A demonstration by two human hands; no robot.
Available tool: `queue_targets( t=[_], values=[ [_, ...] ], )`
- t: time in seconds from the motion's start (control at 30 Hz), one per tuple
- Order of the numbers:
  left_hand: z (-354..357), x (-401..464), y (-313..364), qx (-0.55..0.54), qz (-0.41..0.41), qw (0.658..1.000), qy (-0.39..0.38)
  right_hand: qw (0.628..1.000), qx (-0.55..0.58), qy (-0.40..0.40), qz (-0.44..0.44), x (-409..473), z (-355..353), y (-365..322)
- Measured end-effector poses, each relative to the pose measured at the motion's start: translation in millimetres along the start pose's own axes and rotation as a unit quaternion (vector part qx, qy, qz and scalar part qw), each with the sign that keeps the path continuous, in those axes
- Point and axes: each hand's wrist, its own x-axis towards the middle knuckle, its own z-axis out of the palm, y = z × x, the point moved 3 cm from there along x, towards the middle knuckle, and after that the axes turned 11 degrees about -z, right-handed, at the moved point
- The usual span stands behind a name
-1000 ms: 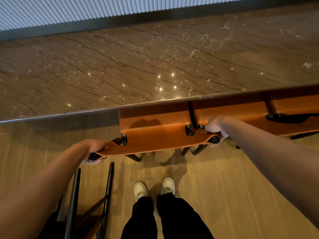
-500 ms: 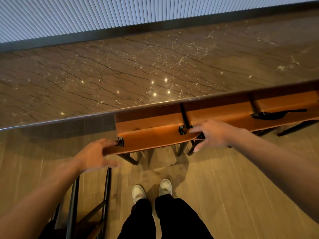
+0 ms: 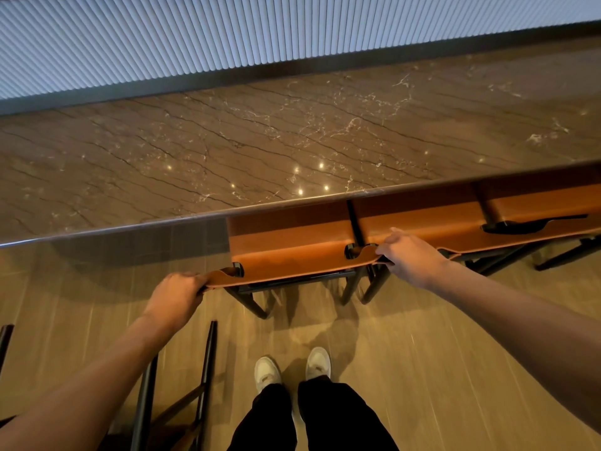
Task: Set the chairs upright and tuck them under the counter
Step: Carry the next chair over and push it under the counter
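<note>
1. While I stand at the counter (image 3: 227, 151), head view looks straight down: marble top fills the upper half, its front edge runs across the middle, wood floor (image 3: 422, 353) below it.
2. Near chair (image 3: 292, 258): upright, orange leather back, dark frame, seat tucked under the counter edge. Only the backrest and rear legs show on my side.
3. My left hand (image 3: 177, 296): fingers curled over the left end of the backrest's top edge, gripping leather and the bar end there. Fingers together, not spread.
4. My right hand (image 3: 411, 257): on the right end of the same backrest. Fingers lie over the top edge, loosely together, index extended along the leather. Thumb is under the hand; can't tell whether it pinches the edge or just rests.
5. Second chair (image 3: 455, 222): just right of the first, backs nearly touching, also upright and under the counter. Third chair (image 3: 536, 206) further right, same pose, a dark armrest (image 3: 527, 224) visible on it.
6. Fallen chair (image 3: 182, 385): dark frame bars lower left, on the floor beside my left forearm, not under the counter. Most of it is out of frame.
7. My shoes (image 3: 292, 369), white, planted just behind the near chair's legs. Ribbed light wall panel (image 3: 195, 34) beyond the counter.
</note>
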Motion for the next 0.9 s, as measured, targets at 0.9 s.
queue_targets(
  t=[0.9],
  values=[
    [2,-23,21,0.041,-0.029,0.998,-0.022,0.999,0.033,0.031,0.018,-38,-14,14]
  ],
)
